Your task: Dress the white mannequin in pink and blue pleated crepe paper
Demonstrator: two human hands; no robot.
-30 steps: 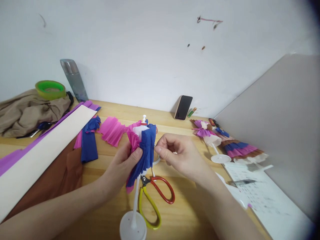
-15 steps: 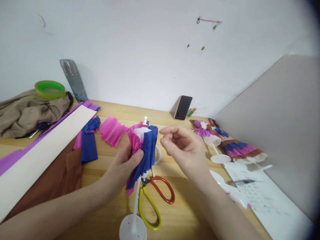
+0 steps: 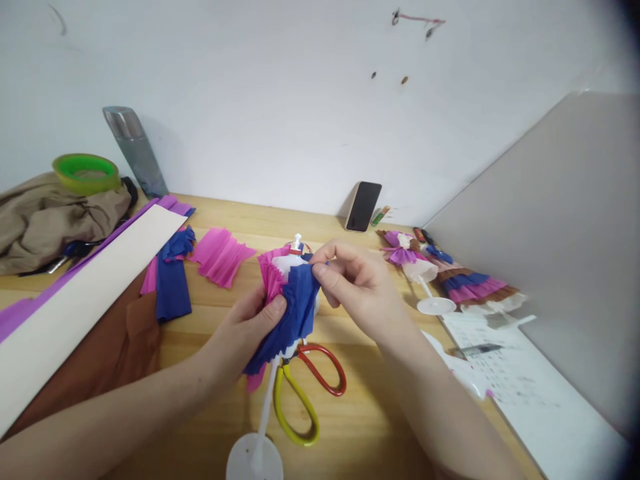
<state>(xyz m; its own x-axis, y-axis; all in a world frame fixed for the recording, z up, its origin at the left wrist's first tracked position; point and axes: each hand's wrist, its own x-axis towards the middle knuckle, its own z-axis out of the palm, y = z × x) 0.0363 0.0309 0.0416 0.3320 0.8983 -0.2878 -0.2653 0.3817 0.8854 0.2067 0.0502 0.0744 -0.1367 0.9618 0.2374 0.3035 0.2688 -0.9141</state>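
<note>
A small white dress form (image 3: 287, 263) on a white stand (image 3: 255, 459) leans slightly in front of me, wrapped in pleated pink crepe paper (image 3: 271, 272) and blue crepe paper (image 3: 295, 310). My left hand (image 3: 257, 315) grips the wrapped body, its thumb pressed on the blue layer. With thumb and forefinger, my right hand (image 3: 350, 277) pinches the upper right edge of the blue crepe paper. Behind the stand lie scissors (image 3: 300, 393) with one yellow and one red handle, their blades mostly hidden.
Left lie a pink pleated strip (image 3: 223, 257), blue strips (image 3: 173, 290), brown paper (image 3: 115, 347) and a long white strip (image 3: 95, 300). Farther back are green tape (image 3: 86, 175), a bottle (image 3: 136, 150) and a phone (image 3: 364, 207). Right are a paper-dressed form (image 3: 475, 287) and a written sheet (image 3: 530, 387).
My right hand has moved left and closed on the blue paper's upper edge, spreading it outward. My left hand keeps its hold. The whole view has shifted slightly.
</note>
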